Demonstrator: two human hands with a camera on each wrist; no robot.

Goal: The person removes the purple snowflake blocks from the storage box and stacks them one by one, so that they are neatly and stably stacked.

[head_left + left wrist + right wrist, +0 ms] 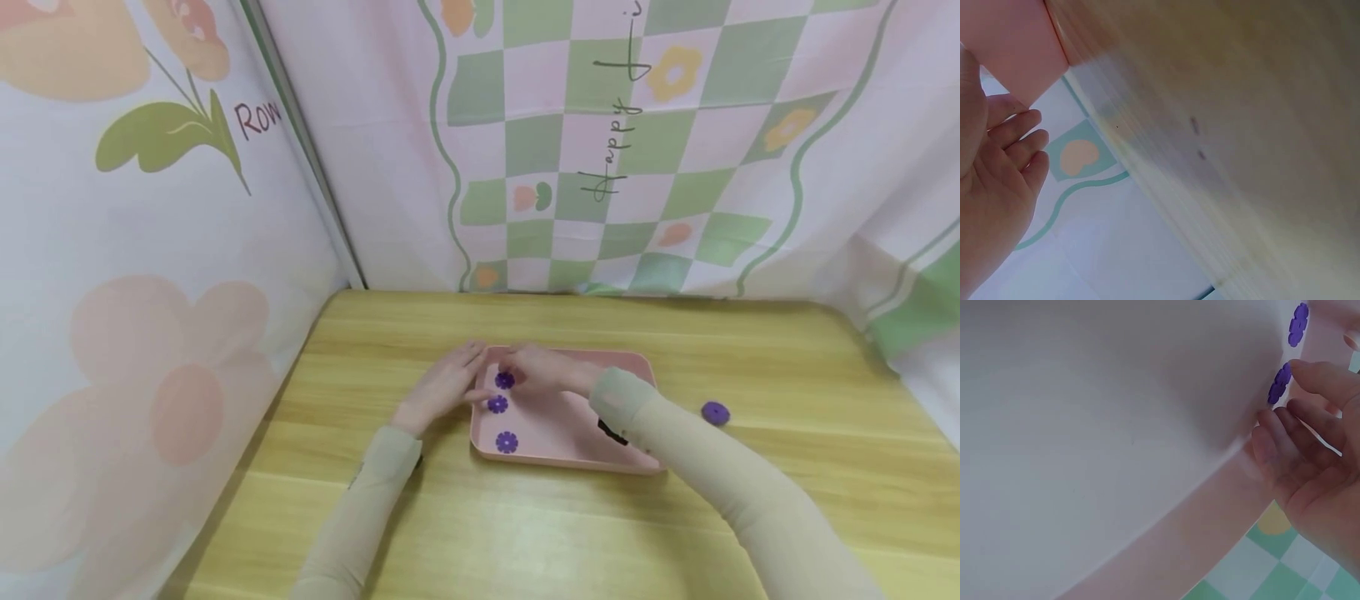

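Note:
In the head view, a pink tray [570,454] lies on the table with purple flower-shaped discs along its left side. My right hand [543,368] reaches into the far left part and pinches the far disc [505,381] at the tray floor. Thumb and fingers meet opposite ends of that disc [1279,384] in the right wrist view. A middle disc [497,405] and a near disc [507,442] lie below it. My left hand [446,387] rests at the tray's left edge, its fingers extended along the outside and its thumb over the rim, close to the middle disc.
Another purple piece [716,413], seemingly thicker, lies on the wooden table [585,533] to the right of the tray. Printed curtains [390,150] hang behind the table and at its left side.

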